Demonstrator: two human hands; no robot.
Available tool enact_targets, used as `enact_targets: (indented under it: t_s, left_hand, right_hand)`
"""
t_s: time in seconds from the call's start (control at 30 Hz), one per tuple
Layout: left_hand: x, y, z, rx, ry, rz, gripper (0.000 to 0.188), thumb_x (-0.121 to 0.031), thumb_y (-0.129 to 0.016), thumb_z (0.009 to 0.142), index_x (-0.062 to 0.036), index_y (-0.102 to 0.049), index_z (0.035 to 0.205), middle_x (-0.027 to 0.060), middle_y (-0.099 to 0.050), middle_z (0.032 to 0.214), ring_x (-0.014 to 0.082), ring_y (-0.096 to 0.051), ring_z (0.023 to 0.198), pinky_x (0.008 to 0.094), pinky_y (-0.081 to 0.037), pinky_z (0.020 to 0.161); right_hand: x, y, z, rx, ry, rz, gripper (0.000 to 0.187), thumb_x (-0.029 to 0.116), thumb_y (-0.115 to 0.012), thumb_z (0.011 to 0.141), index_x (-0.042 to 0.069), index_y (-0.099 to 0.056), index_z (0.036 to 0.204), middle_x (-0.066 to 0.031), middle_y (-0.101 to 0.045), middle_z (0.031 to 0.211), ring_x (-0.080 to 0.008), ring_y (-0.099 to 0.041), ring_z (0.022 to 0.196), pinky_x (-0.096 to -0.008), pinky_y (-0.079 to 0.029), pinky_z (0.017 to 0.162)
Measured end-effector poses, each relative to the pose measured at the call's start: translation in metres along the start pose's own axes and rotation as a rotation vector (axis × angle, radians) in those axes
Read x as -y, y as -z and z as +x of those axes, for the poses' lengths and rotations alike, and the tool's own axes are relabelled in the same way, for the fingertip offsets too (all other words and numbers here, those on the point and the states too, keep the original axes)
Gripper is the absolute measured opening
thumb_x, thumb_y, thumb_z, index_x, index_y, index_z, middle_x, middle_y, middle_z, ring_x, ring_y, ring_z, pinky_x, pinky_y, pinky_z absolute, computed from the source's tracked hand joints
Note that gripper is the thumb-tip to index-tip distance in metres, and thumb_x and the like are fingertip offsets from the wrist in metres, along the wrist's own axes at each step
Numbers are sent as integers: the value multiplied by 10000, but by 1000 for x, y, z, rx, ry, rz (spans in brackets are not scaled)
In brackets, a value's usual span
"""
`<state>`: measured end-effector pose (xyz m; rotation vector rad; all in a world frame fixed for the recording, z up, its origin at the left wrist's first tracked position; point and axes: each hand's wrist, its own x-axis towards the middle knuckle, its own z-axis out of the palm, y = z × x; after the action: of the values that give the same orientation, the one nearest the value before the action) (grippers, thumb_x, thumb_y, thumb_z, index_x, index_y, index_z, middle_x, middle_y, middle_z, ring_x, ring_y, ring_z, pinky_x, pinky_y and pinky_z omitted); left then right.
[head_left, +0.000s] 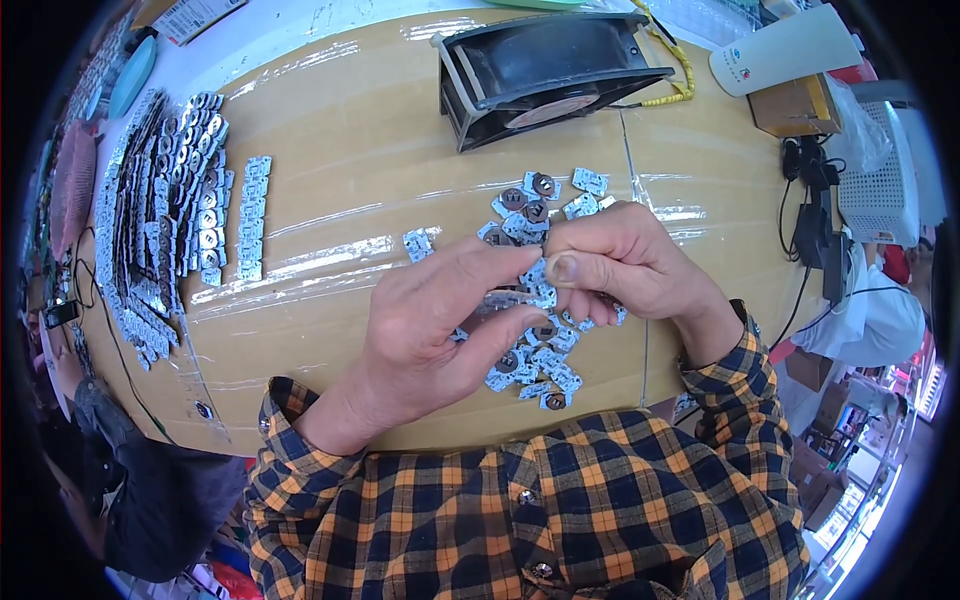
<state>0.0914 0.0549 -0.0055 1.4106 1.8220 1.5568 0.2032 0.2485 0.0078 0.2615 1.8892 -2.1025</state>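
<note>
Over a loose pile of small white-blue circuit boards (560,378), my two hands meet at the middle of the table. My left hand (430,320) has its thumb and fingers closed on a small circuit board (543,293); its fingers partly cover the board. Pressed against the other side, my right hand (625,265) is curled, with thumb and forefinger pinched at the same board. Some boards in the pile carry round dark brown parts (536,211). The hands hide the middle of the pile.
Many rows of joined board strips (165,200) stand at the left, with a single strip (254,218) beside them. A black fan (555,75) with a yellow-sleeved cable is at the back. A white bottle (785,50), cardboard box (790,107), white basket (880,175) and black cables are at right.
</note>
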Motion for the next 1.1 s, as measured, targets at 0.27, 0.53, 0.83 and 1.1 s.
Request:
enact_targets:
  t_s: [0.27,0.53,0.83,1.1]
  left_hand:
    - [3,3,-1,16,-5,-112,376,-26,-784,735,5,-656,1087,71,-658,799,130,-616,682,238,-464,601]
    - [8,2,-3,-79,52,-160,369,6,-757,743,0,-647,1095,88,-667,838,148,-648,724,245,-483,609]
    - [3,3,-1,-134,-43,44,376,1,-757,738,4,-641,1095,110,-647,821,205,-636,684,287,-488,566]
    - [11,-4,-13,-53,-66,-34,393,-44,-779,746,44,-637,1102,135,-663,853,229,-646,696,299,-491,590]
  right_hand:
    - [-5,-7,0,-1,-28,85,317,224,-508,1005,11,-602,791,-15,-588,600,-39,-526,448,-175,-398,393]
    - [-6,-10,2,-17,6,228,329,245,-465,1025,6,-588,834,-39,-617,680,-68,-565,499,-194,-444,449]
    - [0,-16,2,-138,140,-15,294,166,-458,1004,-2,-569,789,-60,-642,671,-115,-619,534,-216,-450,483]
    - [-8,-11,-9,-49,55,-92,272,105,-447,1000,-21,-583,801,-45,-621,642,-70,-581,505,-200,-445,446]
